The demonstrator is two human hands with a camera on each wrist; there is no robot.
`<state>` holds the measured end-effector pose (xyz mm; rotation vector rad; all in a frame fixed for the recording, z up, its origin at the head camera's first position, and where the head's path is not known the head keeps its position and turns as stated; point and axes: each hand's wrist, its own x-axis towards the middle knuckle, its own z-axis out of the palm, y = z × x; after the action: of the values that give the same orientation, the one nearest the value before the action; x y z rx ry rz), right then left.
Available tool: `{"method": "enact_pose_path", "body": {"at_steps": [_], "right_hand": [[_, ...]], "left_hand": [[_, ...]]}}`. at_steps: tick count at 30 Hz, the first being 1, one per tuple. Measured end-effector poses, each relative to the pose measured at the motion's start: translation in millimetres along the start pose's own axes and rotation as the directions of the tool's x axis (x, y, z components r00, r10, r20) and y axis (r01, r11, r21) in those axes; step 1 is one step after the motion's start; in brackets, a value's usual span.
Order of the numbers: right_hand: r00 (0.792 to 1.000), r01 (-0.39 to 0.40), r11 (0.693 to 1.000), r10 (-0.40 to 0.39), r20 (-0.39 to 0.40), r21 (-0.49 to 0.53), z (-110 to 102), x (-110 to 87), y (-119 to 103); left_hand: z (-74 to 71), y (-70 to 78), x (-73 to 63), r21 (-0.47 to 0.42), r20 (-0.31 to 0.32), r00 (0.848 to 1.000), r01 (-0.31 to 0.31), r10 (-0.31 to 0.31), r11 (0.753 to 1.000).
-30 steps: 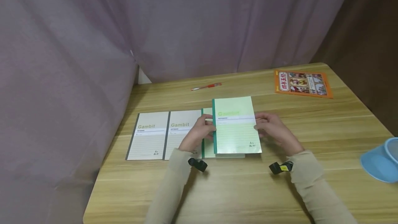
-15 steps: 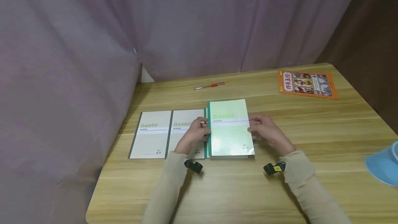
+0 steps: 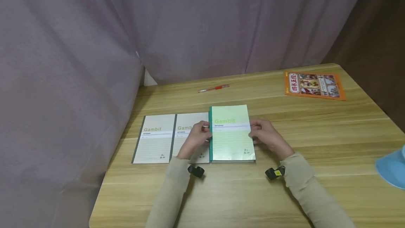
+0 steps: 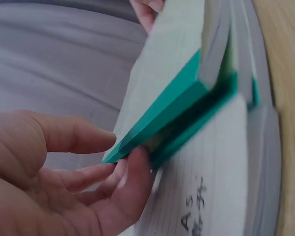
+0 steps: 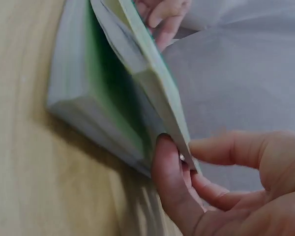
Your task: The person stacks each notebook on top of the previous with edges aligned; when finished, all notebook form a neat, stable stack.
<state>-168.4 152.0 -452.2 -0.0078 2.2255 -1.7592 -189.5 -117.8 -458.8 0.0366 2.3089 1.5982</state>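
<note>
A pale green notebook (image 3: 232,140) with a teal spine lies between my two hands, close over a stack of green notebooks (image 5: 71,73). In the left wrist view, my left hand (image 4: 83,172) pinches its teal spine edge (image 4: 162,110), thumb on the cover and fingers underneath. On the opposite long edge, my right hand (image 5: 231,182) holds it the same way, and a gap shows between it and the stack. Left of it lie two white notebooks (image 3: 153,143) with grey spines, side by side; my left hand (image 3: 197,138) covers part of the nearer white notebook (image 3: 188,150).
A red pen (image 3: 213,88) lies behind the notebooks. At the back right rests an orange picture-covered booklet (image 3: 314,85). A blue plastic container (image 3: 390,170) stands at the right, cut off by the frame. Curtains (image 3: 196,27) hang behind the wooden table (image 3: 237,200).
Both hands have brought the green notebook left and down, over the stack of green notebooks. It now covers nearly all of the green cover that showed beneath it.
</note>
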Motion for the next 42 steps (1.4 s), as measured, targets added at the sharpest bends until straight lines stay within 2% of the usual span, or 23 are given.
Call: {"method": "enact_pose_path", "body": {"at_steps": [5,13,21,29,34,38,42], "right_hand": [[1.000,0.003,0.999,-0.003,0.007,-0.034,3,2.5,3],[1.000,-0.009,0.996,0.008,-0.012,-0.087,8,6.0,4],[0.999,-0.032,0.987,0.025,-0.045,-0.157,11,10.2,6],[0.999,-0.037,0.980,0.030,-0.039,-0.196,14,12.3,4],[0.999,-0.048,0.976,0.043,-0.030,-0.210,11,10.1,3],[0.997,-0.056,0.971,0.041,-0.066,-0.234,10,9.9,-4],[0.996,-0.039,0.968,0.018,-0.085,-0.249,13,12.8,-15]], "left_hand": [[-0.1,-2.5,-0.6,0.134,-0.045,0.999,-0.016,0.022,0.991],[0.4,-1.2,-3.3,0.166,-0.085,0.996,0.011,0.003,0.986],[-0.1,-1.0,-5.5,0.213,-0.106,0.994,0.010,0.013,0.977],[-2.5,-3.0,-3.3,0.237,-0.091,0.996,0.003,0.019,0.972],[-2.6,-5.5,-1.2,0.205,-0.072,0.997,-0.012,0.027,0.979],[-6.7,-4.4,-1.3,0.180,-0.066,0.997,-0.029,0.042,0.983],[-14.9,-4.1,-1.4,0.158,-0.087,0.995,-0.039,0.053,0.987]]}}
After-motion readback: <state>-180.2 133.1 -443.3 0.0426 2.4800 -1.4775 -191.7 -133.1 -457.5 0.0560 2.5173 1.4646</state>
